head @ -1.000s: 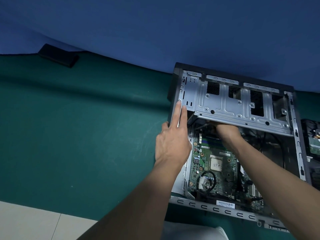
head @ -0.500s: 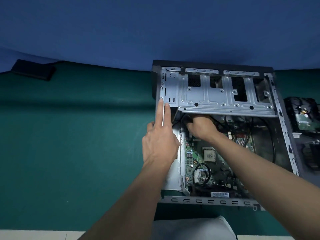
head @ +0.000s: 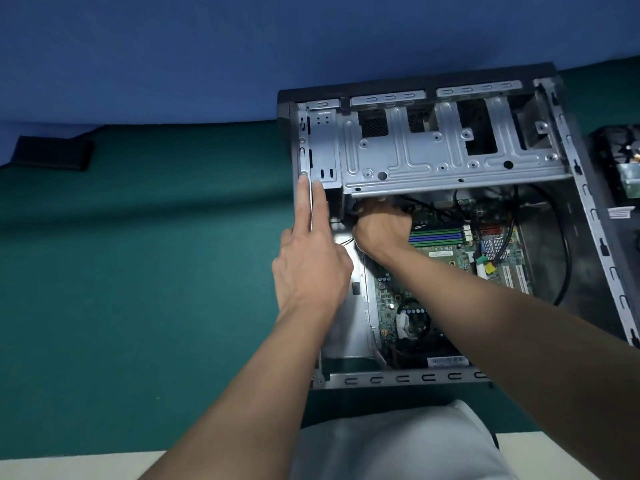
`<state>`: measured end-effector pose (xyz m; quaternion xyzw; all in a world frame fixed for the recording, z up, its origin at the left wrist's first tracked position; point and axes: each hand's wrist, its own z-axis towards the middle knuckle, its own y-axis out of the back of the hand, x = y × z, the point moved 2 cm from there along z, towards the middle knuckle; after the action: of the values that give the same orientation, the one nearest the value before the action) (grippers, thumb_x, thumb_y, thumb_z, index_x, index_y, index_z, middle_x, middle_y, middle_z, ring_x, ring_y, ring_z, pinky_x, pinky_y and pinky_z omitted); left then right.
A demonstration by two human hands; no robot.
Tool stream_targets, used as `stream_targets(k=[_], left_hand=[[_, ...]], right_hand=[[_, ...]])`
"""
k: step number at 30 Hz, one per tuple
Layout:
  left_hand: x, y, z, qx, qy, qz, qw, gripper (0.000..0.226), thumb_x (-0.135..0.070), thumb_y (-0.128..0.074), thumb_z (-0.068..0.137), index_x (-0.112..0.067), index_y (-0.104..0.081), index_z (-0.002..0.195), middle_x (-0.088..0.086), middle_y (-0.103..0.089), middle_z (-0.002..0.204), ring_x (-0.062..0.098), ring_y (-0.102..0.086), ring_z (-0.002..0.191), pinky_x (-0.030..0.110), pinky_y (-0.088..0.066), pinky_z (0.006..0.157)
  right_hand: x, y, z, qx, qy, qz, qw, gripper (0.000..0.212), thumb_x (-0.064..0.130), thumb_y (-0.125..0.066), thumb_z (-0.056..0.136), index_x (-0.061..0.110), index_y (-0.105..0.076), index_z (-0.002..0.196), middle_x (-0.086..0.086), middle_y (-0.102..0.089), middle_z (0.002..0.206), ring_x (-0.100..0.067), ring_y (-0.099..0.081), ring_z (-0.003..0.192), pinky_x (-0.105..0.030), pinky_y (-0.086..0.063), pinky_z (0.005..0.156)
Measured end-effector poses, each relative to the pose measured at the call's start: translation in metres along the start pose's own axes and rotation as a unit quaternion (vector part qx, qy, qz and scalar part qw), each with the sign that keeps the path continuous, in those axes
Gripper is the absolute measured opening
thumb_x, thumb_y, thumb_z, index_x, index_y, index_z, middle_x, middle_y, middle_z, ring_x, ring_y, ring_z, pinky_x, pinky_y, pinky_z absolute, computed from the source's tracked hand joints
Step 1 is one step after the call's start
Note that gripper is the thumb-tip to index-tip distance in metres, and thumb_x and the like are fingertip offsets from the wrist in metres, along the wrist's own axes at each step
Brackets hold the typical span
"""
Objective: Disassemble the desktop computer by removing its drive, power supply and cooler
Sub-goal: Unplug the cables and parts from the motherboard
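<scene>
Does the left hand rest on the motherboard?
No, the left hand presses its straight fingers against the computer case's left metal edge, beside the drive cage.

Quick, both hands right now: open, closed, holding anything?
Left hand: open, straight fingers pressing the case frame.
Right hand: curled under the drive cage, fingertips hidden; cannot tell whether it holds anything.

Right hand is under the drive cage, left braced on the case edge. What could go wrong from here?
The right hand reaches under the drive cage, fingers hidden, and may scrape its metal lip. Jerking back, the wrist could knock the memory sticks beside it. The left hand only presses with straight fingers, so the case might slide.
</scene>
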<state>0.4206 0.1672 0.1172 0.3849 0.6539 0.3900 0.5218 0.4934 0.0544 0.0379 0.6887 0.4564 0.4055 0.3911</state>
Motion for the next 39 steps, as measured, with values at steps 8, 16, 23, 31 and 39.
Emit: stream_targets(k=[8, 16, 23, 31, 39], left_hand=[[0.000, -0.001, 0.000, -0.007, 0.002, 0.003, 1.000, 0.088, -0.019, -0.059, 0.088, -0.028, -0.003, 0.154, -0.021, 0.018, 0.159, 0.025, -0.054, 0.095, 0.035, -0.037, 0.066], [-0.001, 0.000, 0.000, 0.004, 0.006, 0.007, 1.000, 0.088, -0.019, -0.059, 0.088, -0.028, -0.002, 0.154, -0.022, 0.021, 0.158, 0.026, -0.054, 0.094, 0.038, -0.045, 0.068], [-0.002, 0.001, 0.000, 0.009, 0.009, 0.010, 1.000, 0.089, -0.019, -0.058, 0.088, -0.028, -0.001, 0.155, -0.021, 0.023, 0.158, 0.024, -0.051, 0.091, 0.035, -0.041, 0.064], [-0.002, 0.001, 0.001, 0.017, 0.013, 0.010, 1.000, 0.088, -0.020, -0.057, 0.089, -0.028, 0.002, 0.154, -0.022, 0.026, 0.156, 0.024, -0.050, 0.091, 0.034, -0.039, 0.063], [-0.002, 0.000, 0.002, 0.018, 0.014, 0.010, 1.000, 0.089, -0.021, -0.057, 0.090, -0.028, 0.004, 0.154, -0.022, 0.027, 0.155, 0.023, -0.050, 0.093, 0.034, -0.038, 0.063]], right_hand=[[-0.002, -0.011, -0.007, -0.046, 0.110, -0.061, 0.991, 0.024, 0.015, -0.048, 0.088, 0.019, -0.049, 0.064, 0.006, -0.033, 0.050, -0.015, -0.039, 0.046, -0.021, -0.014, 0.047], [-0.009, -0.013, -0.012, -0.025, 0.204, -0.137, 0.969, 0.023, 0.015, -0.044, 0.088, 0.020, -0.065, 0.082, 0.005, -0.039, 0.047, -0.018, -0.049, 0.051, -0.024, -0.021, 0.050], [-0.017, -0.011, -0.019, -0.058, 0.127, -0.087, 0.986, 0.036, 0.008, -0.052, 0.077, 0.017, -0.028, 0.053, -0.008, -0.061, 0.061, -0.024, -0.045, 0.057, -0.032, -0.031, 0.066], [-0.013, -0.008, -0.015, -0.012, 0.106, -0.094, 0.990, 0.028, 0.009, -0.051, 0.081, 0.016, -0.041, 0.056, 0.001, -0.037, 0.050, -0.024, -0.047, 0.058, -0.029, -0.032, 0.062], [-0.004, -0.009, -0.009, -0.036, 0.127, -0.104, 0.986, 0.028, 0.011, -0.042, 0.092, 0.014, -0.067, 0.079, 0.000, -0.064, 0.071, -0.017, -0.056, 0.061, -0.021, -0.017, 0.050]])
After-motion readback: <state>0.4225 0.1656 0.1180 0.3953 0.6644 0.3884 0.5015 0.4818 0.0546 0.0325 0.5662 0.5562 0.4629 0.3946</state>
